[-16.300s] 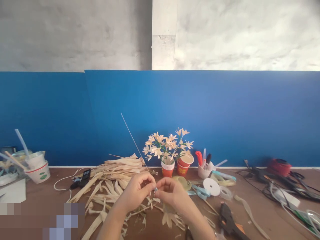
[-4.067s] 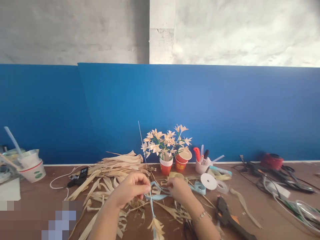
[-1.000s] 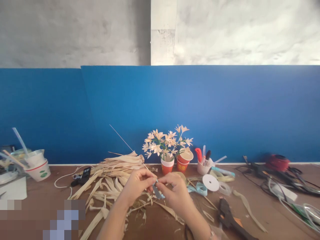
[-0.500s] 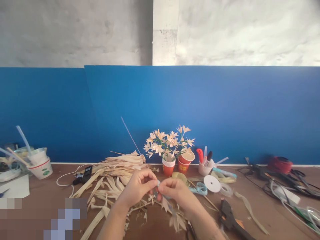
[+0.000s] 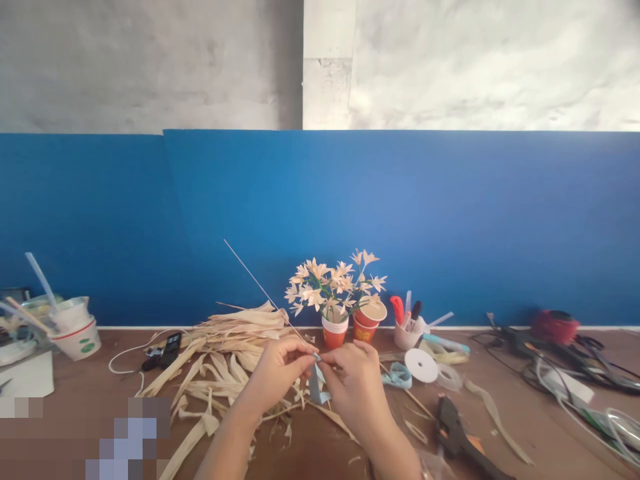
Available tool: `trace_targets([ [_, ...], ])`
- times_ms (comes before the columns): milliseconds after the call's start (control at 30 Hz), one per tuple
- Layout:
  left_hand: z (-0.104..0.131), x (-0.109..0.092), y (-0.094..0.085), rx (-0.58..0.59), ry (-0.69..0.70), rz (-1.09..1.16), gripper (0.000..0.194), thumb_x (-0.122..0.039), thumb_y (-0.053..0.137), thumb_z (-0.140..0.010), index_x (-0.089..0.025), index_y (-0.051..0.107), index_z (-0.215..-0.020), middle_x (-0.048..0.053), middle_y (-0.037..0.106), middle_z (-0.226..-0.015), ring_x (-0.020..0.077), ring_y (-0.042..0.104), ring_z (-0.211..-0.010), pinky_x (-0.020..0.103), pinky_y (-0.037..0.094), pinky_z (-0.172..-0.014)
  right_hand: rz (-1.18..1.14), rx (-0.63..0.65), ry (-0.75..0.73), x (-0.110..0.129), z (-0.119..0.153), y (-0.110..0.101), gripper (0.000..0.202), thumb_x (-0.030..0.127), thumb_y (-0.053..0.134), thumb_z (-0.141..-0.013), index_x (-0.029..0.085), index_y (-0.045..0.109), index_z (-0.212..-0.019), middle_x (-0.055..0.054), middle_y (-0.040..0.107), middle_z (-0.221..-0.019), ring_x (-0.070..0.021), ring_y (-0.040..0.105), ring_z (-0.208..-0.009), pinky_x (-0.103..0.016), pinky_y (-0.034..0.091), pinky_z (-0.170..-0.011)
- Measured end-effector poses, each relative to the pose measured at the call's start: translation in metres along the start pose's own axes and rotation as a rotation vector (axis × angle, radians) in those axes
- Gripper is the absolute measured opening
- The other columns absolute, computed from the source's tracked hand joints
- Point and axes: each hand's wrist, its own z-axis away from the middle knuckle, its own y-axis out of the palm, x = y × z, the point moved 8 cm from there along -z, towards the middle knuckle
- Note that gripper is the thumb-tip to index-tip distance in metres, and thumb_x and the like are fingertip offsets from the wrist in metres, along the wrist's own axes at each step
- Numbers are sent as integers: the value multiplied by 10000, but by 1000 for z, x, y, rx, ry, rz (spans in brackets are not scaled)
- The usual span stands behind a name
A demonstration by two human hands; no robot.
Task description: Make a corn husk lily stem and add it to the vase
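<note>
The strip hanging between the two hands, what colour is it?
The strip is a dull light blue; the head view shows it best.

Light blue ribbon (image 5: 315, 388) (whitish wire (image 5: 260, 287))

- Single view from a camera worn on the person's head, facing forward and down over a brown table (image 5: 295, 457).
- The left hand (image 5: 280, 372) and right hand (image 5: 356, 383) are close, at lower centre; forearms enter from the bottom edge.
- Farther off, a blue panel (image 5: 425, 220) faces the camera nearly square-on, pale wall (image 5: 150, 67) above.
</note>
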Motion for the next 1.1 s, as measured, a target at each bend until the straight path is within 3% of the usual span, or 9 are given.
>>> trace_targets([
  [100, 1, 0, -1, 22, 4, -19, 148, -283, 643, -703, -143, 627, -748, -3, 586, -618, 119, 559, -529, 243, 466, -530, -38, 39, 56, -5, 0, 2, 132, 195, 577, -763, 217, 671, -672, -8, 663, -640, -179, 563, -693, -323, 312, -787],
  [267, 2, 14, 8, 40, -140, 19, 204, -362, 586, -743, -178, 523, -803, -45, 541, -576, 126, 554, -407, 184, 342, -313, -65, 15, 74, -7, 1, 1, 131, 226, 575, -780, 210, 668, -690, -15, 657, -643, -190, 564, -704, -343, 315, -787],
  [467, 2, 6, 12, 6, -83, 89, 189, -326, 618, -734, -165, 520, -751, -55, 534, -565, 90, 546, -457, 195, 428, -453, -145, 6, 144, -12, -1, -4, 124, 248, 599, -754, 205, 679, -669, -39, 670, -674, -214, 572, -746, -357, 348, -776],
  [667, 4, -2, 0, -4, -48, 62, 183, -292, 689, -669, -143, 634, -760, -7, 598, -676, 72, 519, -462, 198, 412, -466, -712, 305, 478, -20, 3, 19, 165, 303, 672, -666, 167, 633, -582, -22, 652, -575, -142, 547, -543, -266, 386, -562],
  [900, 7, -9, 3, 57, 28, 119, 159, -281, 694, -681, -143, 623, -644, -17, 563, -651, 70, 509, -455, 195, 396, -450, -1190, 529, 672, -15, 16, 40, 253, 343, 783, -563, 140, 635, -595, -21, 655, -531, -97, 527, -495, -223, 369, -531],
  [1000, 7, -5, 5, 42, -4, 159, 164, -273, 676, -693, -151, 584, -633, -35, 539, -585, 75, 499, -468, 190, 397, -466, -1190, 541, 676, -15, 16, 43, 263, 353, 784, -564, 141, 631, -591, -17, 650, -523, -93, 524, -485, -219, 372, -529],
  [1100, 6, 0, 2, -23, -34, 108, 159, -265, 664, -685, -153, 562, -634, -40, 534, -547, 80, 494, -456, 192, 391, -460, -1016, 443, 618, -20, 10, 37, 281, 397, 762, -593, 146, 637, -612, -20, 660, -579, -112, 554, -547, -230, 397, -564],
])
